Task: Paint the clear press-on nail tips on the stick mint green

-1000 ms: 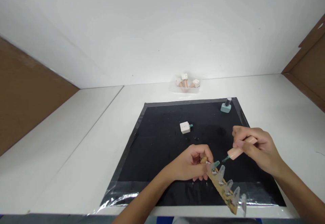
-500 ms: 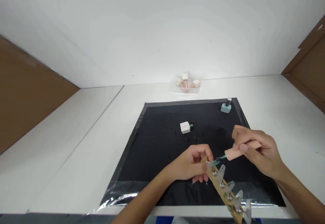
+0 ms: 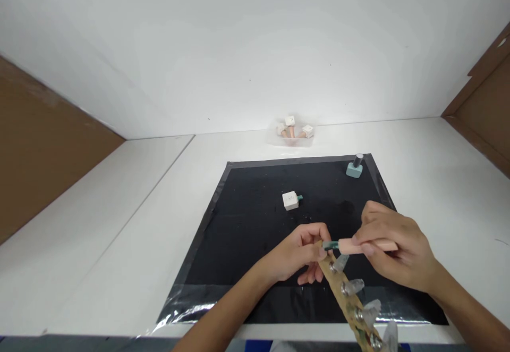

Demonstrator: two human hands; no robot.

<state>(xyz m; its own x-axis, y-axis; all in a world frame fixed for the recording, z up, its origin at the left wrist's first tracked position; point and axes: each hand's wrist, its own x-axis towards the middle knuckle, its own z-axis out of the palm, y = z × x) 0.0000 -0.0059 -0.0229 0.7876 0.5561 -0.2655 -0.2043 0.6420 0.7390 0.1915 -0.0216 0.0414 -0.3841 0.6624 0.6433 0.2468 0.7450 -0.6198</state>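
Observation:
My left hand (image 3: 300,255) grips the far end of a tan strip (image 3: 343,300), which slants down toward the table's front edge. Along the strip stand several clear false nail tips (image 3: 353,287) on small metal balls. Fingers of my right hand (image 3: 394,243) are closed around the pink handle of a nail polish brush (image 3: 350,246). Its green bristles lie on the false nail nearest my left thumb; that nail is partly hidden. Beyond my hands, a white polish bottle (image 3: 290,200) lies on its side, uncapped, green at its neck.
A black mat (image 3: 247,219) with taped edges covers part of the white table. Near its far right corner stands a teal bottle with a grey cap (image 3: 354,168). Behind it, a clear tray (image 3: 274,140) holds several white bottles with pink caps. Brown panels (image 3: 43,144) flank the table.
My right hand has moved slightly left, bringing the brush over the end nail and levelling its handle. The strip has shifted a little in my left hand.

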